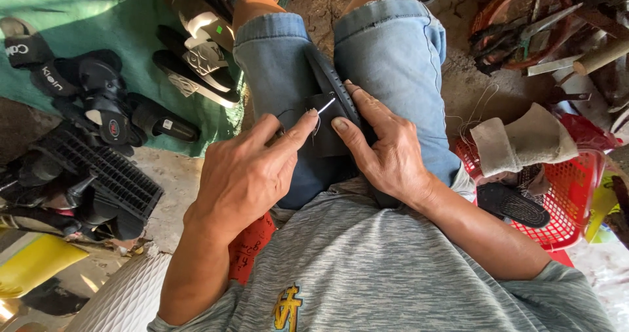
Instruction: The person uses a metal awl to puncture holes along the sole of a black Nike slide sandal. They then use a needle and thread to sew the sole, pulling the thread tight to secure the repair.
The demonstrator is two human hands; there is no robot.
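A green cloth (98,4) is being lain upon by several black and white sandals (196,57) in the upper left of the frame, and a red plastic basket (576,194) is being occupied by a rolled grey cloth (524,138) and a black sole at the right edge. At the centre, a black sandal (331,102) is being gripped between the knees of denim shorts (393,63). It is being pressed and steadied by the right hand (383,148), fingers spread flat along its edge. A thin metal needle (325,105) is being pinched at the strap by the fingertips of the left hand (246,175).
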